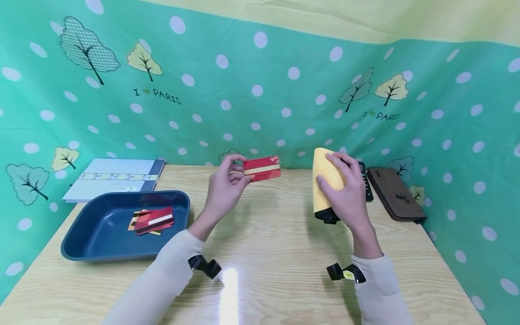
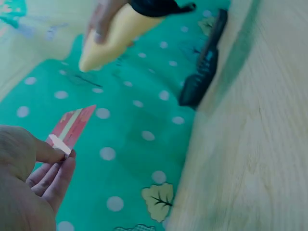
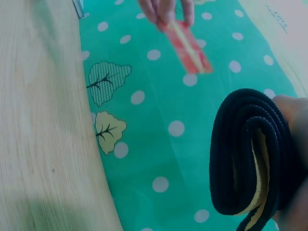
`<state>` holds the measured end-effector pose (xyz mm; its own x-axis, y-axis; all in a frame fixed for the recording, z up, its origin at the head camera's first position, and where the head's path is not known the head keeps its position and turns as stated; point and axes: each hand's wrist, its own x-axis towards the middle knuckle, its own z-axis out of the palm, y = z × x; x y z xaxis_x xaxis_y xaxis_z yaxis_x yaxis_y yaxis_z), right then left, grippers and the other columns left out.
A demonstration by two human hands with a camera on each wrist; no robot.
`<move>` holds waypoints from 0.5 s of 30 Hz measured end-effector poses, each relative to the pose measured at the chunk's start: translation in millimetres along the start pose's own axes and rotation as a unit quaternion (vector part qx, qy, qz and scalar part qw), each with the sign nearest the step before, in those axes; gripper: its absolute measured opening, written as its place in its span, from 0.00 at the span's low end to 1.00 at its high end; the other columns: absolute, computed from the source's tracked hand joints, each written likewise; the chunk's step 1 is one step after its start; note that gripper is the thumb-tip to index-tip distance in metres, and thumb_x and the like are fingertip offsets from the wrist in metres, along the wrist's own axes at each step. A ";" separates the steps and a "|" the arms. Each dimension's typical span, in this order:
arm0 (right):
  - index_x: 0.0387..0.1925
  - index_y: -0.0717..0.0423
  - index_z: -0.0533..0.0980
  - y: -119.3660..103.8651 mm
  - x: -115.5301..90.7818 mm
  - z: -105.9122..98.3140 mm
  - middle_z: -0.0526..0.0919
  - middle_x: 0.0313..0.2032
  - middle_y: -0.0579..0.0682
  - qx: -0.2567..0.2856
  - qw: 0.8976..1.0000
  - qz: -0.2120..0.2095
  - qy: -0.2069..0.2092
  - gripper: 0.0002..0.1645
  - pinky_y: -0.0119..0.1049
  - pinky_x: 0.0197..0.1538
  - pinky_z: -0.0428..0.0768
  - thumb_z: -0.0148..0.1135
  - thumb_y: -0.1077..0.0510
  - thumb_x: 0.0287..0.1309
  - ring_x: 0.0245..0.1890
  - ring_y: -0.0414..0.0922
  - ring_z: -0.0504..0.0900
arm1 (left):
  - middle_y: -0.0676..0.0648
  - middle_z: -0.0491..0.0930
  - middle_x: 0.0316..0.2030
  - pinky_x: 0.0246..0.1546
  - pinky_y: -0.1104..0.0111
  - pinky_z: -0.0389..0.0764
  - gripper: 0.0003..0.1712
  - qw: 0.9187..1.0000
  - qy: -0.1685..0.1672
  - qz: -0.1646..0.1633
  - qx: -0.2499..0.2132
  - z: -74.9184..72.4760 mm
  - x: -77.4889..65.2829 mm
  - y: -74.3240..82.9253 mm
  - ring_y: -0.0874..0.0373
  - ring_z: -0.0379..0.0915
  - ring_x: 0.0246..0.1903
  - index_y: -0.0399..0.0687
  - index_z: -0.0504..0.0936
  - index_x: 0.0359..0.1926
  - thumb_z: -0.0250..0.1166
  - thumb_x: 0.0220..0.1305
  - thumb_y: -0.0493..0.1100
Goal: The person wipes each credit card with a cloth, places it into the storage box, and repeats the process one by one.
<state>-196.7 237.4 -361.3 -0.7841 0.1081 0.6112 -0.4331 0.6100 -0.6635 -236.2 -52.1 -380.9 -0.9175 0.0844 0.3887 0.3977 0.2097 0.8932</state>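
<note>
My left hand point(image 1: 225, 184) pinches a red card point(image 1: 262, 169) with a pale stripe between thumb and fingers, held up above the table. In the left wrist view the card point(image 2: 72, 126) points away from the fingertips. My right hand point(image 1: 350, 192) grips a rolled yellow cloth point(image 1: 323, 178) with a black end, also raised. Seen end-on in the right wrist view, the rolled cloth point(image 3: 226, 154) shows several black layers with yellow between them. The card and the roll are apart, with the card to the left.
A dark blue tray point(image 1: 87, 241) at the left holds several cards point(image 1: 156, 220). Behind it lies a pale blue notebook point(image 1: 118, 177). A black calculator point(image 1: 367, 183), partly hidden by my right hand, and a brown zip wallet point(image 1: 396, 194) lie at the right. A green patterned curtain point(image 1: 243, 117) hangs behind the table.
</note>
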 end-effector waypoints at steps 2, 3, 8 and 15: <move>0.65 0.48 0.79 -2.7 -0.8 1.8 0.72 0.67 0.54 0.002 1.000 -0.006 -0.004 0.33 0.34 0.48 0.69 0.74 0.63 0.57 0.60 0.50 0.72 | 0.38 0.84 0.42 0.40 0.77 0.88 0.27 1.000 0.010 -0.001 0.000 -10.5 -8.9 4.2 0.47 0.89 0.40 0.46 0.75 0.61 0.70 0.63 0.29; 0.65 0.48 0.79 -4.6 -1.1 2.8 0.72 0.67 0.54 0.004 1.000 -0.009 -0.007 0.33 0.34 0.48 0.69 0.74 0.63 0.57 0.59 0.50 0.72 | 0.38 0.85 0.42 0.40 0.77 0.88 0.27 1.000 0.015 -0.005 -0.003 -15.2 -13.2 6.2 0.47 0.89 0.40 0.47 0.75 0.61 0.71 0.63 0.29; 0.65 0.48 0.79 -12.3 -4.3 8.7 0.72 0.68 0.53 0.009 0.999 -0.021 -0.022 0.34 0.32 0.47 0.71 0.74 0.64 0.57 0.57 0.50 0.73 | 0.38 0.86 0.43 0.40 0.79 0.87 0.25 0.999 0.034 -0.017 -0.001 -33.6 -30.9 11.1 0.56 0.89 0.40 0.49 0.79 0.61 0.72 0.64 0.33; 0.66 0.46 0.78 -21.6 -11.8 19.4 0.72 0.68 0.51 -0.004 0.998 -0.038 -0.043 0.35 0.29 0.44 0.73 0.75 0.63 0.56 0.57 0.49 0.75 | 0.35 0.85 0.47 0.43 0.76 0.89 0.25 0.999 0.023 -0.024 -0.020 -44.3 -41.6 8.2 0.69 0.87 0.39 0.49 0.80 0.62 0.72 0.64 0.33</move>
<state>-186.7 207.8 -362.5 -0.7841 -0.0070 0.6206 -0.4904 0.6198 -0.6126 -194.4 -97.1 -379.7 -0.9343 0.0302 0.3553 0.3550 0.1725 0.9188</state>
